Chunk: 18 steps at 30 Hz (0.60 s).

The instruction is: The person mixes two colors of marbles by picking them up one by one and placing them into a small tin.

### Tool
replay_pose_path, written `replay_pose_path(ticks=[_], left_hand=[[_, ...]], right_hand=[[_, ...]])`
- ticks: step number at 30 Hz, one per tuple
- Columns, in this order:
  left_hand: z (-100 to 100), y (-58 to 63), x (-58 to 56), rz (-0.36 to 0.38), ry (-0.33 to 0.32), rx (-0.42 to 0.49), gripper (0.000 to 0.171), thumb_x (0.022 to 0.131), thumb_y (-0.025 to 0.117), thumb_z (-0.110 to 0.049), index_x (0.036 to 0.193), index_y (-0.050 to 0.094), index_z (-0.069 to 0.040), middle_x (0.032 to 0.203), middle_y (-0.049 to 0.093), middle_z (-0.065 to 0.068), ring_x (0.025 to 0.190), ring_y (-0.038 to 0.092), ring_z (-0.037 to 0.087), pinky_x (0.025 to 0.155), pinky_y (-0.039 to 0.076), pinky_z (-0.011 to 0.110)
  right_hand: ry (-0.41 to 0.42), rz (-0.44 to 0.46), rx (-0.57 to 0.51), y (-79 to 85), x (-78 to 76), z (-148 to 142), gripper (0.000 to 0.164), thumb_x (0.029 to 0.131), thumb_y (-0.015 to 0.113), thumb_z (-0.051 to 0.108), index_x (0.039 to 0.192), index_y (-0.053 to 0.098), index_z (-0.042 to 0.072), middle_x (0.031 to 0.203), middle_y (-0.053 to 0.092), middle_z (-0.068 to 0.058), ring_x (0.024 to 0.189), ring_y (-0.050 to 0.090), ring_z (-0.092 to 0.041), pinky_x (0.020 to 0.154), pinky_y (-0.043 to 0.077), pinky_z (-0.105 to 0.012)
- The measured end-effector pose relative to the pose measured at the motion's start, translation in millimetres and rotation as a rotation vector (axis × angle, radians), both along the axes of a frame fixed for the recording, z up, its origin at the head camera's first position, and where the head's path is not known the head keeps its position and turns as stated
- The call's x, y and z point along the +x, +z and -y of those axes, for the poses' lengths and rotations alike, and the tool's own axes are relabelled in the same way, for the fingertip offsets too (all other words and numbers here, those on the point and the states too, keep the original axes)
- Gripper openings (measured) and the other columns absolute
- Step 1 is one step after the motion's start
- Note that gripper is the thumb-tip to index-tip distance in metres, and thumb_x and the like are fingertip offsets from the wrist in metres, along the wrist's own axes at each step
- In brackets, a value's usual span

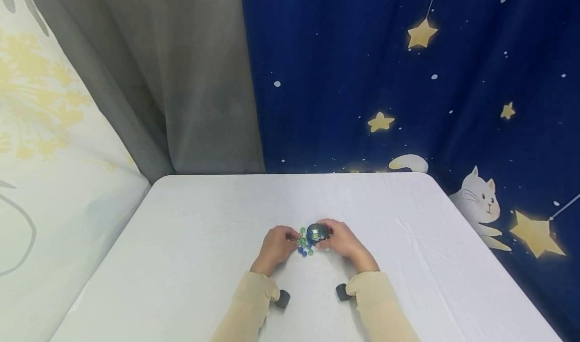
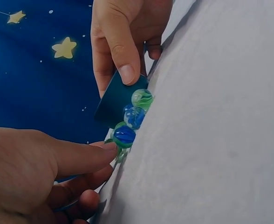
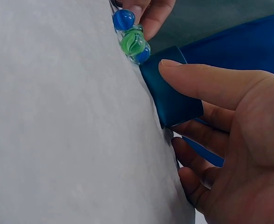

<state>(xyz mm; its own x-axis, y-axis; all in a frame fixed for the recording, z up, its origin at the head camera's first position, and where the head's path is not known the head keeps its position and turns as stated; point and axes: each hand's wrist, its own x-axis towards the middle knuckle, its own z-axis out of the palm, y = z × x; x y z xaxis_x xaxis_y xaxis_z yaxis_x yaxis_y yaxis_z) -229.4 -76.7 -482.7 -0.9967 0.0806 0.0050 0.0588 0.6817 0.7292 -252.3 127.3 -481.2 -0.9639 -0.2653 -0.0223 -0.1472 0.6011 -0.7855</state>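
Observation:
A dark teal metallic cup (image 1: 316, 233) lies on its side at the middle of the white table, its mouth turned toward a cluster of glass marbles (image 1: 302, 242). My right hand (image 1: 341, 238) holds it, thumb on one side (image 3: 170, 88) and fingers on the other. A yellow-green marble (image 1: 315, 235) shows at the cup's mouth. At the left edge of the cluster is my left hand (image 1: 277, 244), thumb extended and fingertips right against the marbles. A blue marble (image 2: 124, 136) and a green-swirled marble (image 3: 133, 43) sit between the left fingertips and the cup.
White cloth covers the table (image 1: 204, 221). Each wrist carries a black camera block (image 1: 283, 299), close over the cloth. Behind the far edge hang a grey curtain (image 1: 208, 80) and a blue star-patterned curtain (image 1: 335, 80).

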Motion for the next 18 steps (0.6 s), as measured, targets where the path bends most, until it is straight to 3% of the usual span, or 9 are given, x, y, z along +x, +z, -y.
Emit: replay_pose_path(ticks=[14, 18], left_hand=[[1.9, 4.2, -0.1, 0.002, -0.005, 0.022, 0.009, 0.082, 0.074, -0.009, 0.090, 0.072, -0.014, 0.078, 0.064, -0.005, 0.080, 0.060, 0.016, 0.082, 0.048, 0.043], [2.0, 4.5, -0.5, -0.026, 0.005, 0.041, 0.010, 0.083, 0.073, -0.009, 0.092, 0.072, -0.014, 0.083, 0.067, -0.003, 0.084, 0.063, 0.017, 0.084, 0.049, 0.042]], right_hand=[[0.009, 0.000, -0.008, 0.0, -0.3, -0.6, 0.055, 0.070, 0.084, 0.008, 0.122, 0.064, 0.011, 0.123, 0.063, -0.010, 0.116, 0.057, -0.034, 0.098, 0.041, -0.053], [0.004, 0.011, 0.000, -0.3, -0.3, -0.5, 0.056, 0.070, 0.084, 0.009, 0.123, 0.064, 0.012, 0.123, 0.063, -0.010, 0.117, 0.057, -0.033, 0.099, 0.040, -0.053]])
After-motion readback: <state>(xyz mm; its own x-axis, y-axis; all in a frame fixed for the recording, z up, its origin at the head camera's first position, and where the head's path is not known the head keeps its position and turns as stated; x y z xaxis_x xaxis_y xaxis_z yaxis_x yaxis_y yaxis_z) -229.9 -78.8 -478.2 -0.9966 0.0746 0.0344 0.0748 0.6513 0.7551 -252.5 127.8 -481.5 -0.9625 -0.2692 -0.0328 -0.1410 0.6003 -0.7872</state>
